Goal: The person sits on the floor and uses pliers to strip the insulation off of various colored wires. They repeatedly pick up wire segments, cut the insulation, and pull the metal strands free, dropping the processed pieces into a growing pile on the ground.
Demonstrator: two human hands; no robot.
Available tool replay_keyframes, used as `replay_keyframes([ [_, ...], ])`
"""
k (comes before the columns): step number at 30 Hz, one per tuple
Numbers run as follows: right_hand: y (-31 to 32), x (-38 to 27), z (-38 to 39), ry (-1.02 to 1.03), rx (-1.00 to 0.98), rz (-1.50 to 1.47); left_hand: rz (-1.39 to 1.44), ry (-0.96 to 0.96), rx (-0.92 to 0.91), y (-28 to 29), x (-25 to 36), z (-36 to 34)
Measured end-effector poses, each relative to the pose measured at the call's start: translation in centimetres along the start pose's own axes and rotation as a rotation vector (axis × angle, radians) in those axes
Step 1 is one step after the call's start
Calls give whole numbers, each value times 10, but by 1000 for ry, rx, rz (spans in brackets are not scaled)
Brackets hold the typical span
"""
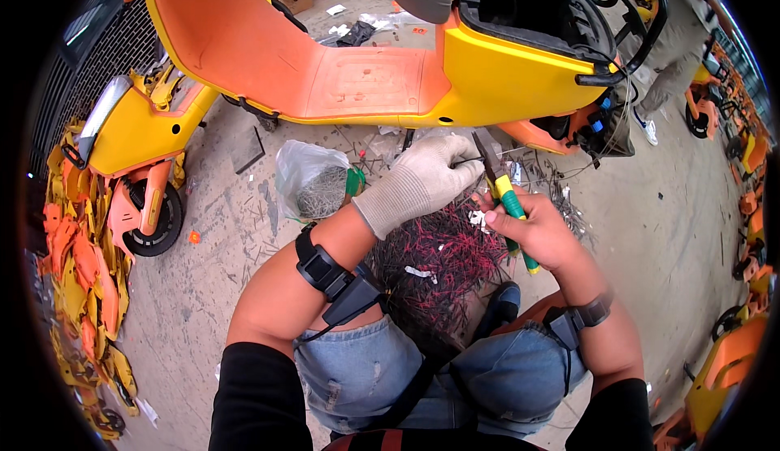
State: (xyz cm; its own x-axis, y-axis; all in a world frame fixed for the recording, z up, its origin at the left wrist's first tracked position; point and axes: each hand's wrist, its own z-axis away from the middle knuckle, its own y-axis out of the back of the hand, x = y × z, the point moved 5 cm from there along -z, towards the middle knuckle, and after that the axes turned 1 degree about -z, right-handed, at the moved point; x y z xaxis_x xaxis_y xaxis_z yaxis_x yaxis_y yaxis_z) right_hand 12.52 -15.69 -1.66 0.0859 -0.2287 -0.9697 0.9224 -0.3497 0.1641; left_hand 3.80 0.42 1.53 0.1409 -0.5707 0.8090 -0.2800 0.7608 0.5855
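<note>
One pair of pliers point(505, 191) points away, long axis leaning left.

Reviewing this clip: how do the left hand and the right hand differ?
The left hand wears a pale knit glove; the right hand is bare. The left hand pinches what looks like a thin dark strand, while the right hand grips pliers with green and yellow handles. The left hand shows its back; the right hand shows its thumb along a handle. Both arms carry a dark strapped device.
</note>
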Motion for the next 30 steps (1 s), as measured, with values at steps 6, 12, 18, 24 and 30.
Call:
replay_keyframes([
  [6, 0, -2, 0, 41, 26, 119, 37, 2, -28, -5, -4, 0],
  [12, -2, -1, 1, -50, 56, 107, 86, 47, -33, -6, -3, 4],
  [18, 1, -6, 1, -20, 132, 285, 83, 27, -42, -7, -3, 6],
  [24, 1, -9, 4, 37, 134, 335, -10, -44, -73, -7, 1, 10],
  [30, 1, -13, 8, -79, 35, 147, -25, -203, -74, 3, 0, 11],
])
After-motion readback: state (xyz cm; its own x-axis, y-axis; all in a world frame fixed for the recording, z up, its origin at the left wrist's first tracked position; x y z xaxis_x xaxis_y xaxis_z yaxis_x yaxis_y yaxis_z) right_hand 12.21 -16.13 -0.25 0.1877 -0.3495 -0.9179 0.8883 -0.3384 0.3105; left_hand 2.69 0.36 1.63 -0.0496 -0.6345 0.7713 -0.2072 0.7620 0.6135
